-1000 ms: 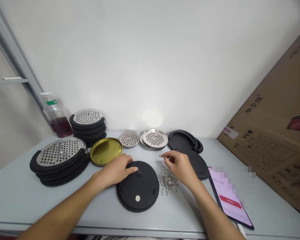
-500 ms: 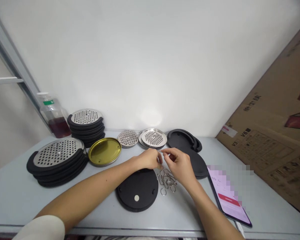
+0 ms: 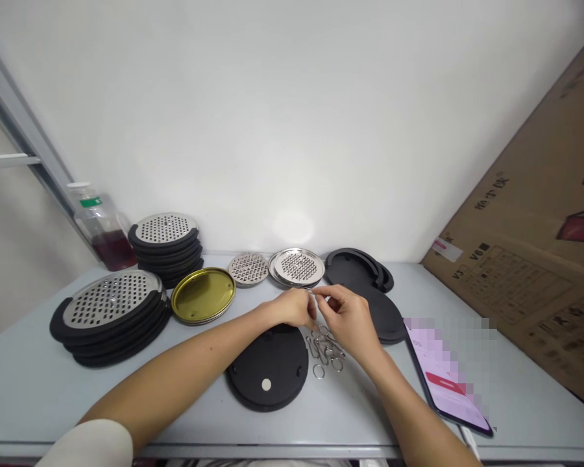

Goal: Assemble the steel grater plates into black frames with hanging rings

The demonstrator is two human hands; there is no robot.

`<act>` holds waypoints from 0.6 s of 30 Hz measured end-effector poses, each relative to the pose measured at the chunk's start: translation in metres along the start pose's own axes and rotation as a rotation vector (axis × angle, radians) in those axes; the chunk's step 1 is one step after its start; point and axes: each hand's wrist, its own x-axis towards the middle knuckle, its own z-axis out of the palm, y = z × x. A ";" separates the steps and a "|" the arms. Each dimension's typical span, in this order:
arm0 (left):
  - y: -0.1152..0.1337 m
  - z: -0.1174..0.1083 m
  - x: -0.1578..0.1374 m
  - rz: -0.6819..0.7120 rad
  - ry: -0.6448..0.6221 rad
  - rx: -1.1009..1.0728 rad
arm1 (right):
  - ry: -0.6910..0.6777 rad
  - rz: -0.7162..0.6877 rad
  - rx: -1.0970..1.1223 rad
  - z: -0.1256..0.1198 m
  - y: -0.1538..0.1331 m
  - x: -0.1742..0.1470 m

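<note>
My left hand (image 3: pixel 296 307) and my right hand (image 3: pixel 344 314) meet over the middle of the table, fingers pinched close together. Between the fingertips is a small thin metal piece (image 3: pixel 310 291), mostly hidden, its kind too small to tell. Just below the hands lies a loose pile of metal rings and clips (image 3: pixel 325 350), with one ring (image 3: pixel 318 371) at its near edge. Under my left wrist a round black disc (image 3: pixel 267 363) lies flat, bearing a small white round dot (image 3: pixel 266 384).
Stacks of black discs with perforated metal plates (image 3: pixel 111 299) (image 3: pixel 165 228) stand left, beside a gold lid (image 3: pixel 203 295) and a bottle of dark liquid (image 3: pixel 108 243). Grater plates (image 3: pixel 299 266) and black parts (image 3: pixel 353 269) lie behind. A phone (image 3: pixel 442 383) and a cardboard box (image 3: pixel 525 272) are right.
My hands stay pinched together in nearly the same place, with only slight finger movement. The camera view has shifted a little.
</note>
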 end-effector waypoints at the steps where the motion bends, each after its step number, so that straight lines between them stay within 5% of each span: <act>1: 0.002 -0.001 -0.001 0.003 0.004 -0.025 | 0.001 -0.001 0.002 0.000 0.000 0.000; 10: 0.011 -0.035 -0.052 -0.006 0.118 -0.345 | 0.008 0.018 0.052 0.001 0.003 -0.002; 14: 0.000 -0.049 -0.083 -0.097 0.141 -0.678 | -0.068 0.076 0.173 0.007 0.004 -0.004; 18: -0.005 -0.054 -0.102 -0.085 0.233 -0.683 | -0.181 0.134 0.334 0.016 -0.004 -0.003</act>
